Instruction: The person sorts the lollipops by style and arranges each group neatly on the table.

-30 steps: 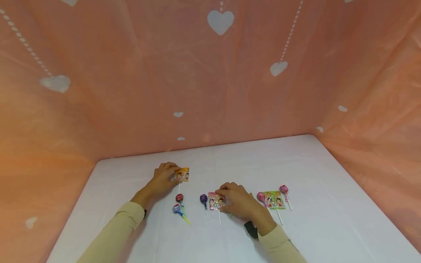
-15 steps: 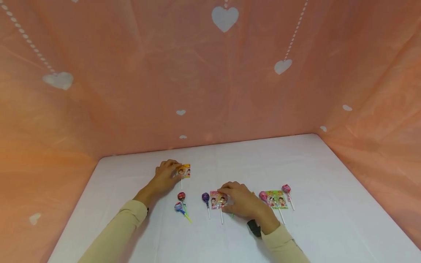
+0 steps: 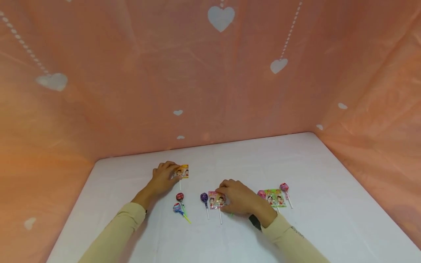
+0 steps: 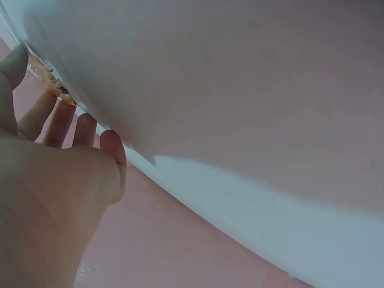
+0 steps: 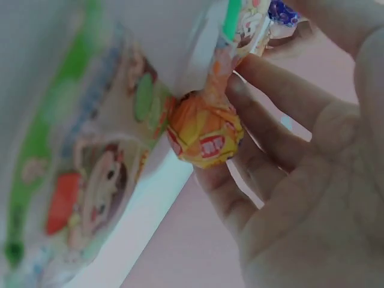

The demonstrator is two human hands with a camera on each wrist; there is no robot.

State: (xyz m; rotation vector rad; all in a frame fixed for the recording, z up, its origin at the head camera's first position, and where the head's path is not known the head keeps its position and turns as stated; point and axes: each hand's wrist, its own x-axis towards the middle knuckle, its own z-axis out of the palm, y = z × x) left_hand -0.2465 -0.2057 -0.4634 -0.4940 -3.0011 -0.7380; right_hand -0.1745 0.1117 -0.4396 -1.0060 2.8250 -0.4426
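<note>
My left hand (image 3: 163,179) holds a flat lollipop in a yellow packet (image 3: 185,171) by its edges, thumb and fingertips on it; the left wrist view catches the orange packet (image 4: 45,75) between them. Farther right, my right hand (image 3: 239,197) pinches a flat lollipop in a pink packet (image 3: 216,200), its white stick pointing toward me. A round purple lollipop (image 3: 204,197) lies just left of that packet. Under my right palm is a round orange lollipop (image 5: 207,135) with a green stick, mostly hidden in the head view.
Red (image 3: 179,197) and blue (image 3: 177,208) round lollipops lie close together below the left hand. Right of the right hand are a green-packet lollipop (image 3: 277,198) and two pink round ones, one (image 3: 284,187) beyond it. An orange cloth (image 3: 204,80) walls the white table (image 3: 332,204).
My right wrist has shifted slightly, covering more of the nearer pink round lollipop and the green-packet lollipop's stick. Both hands stay at the same lollipops.
</note>
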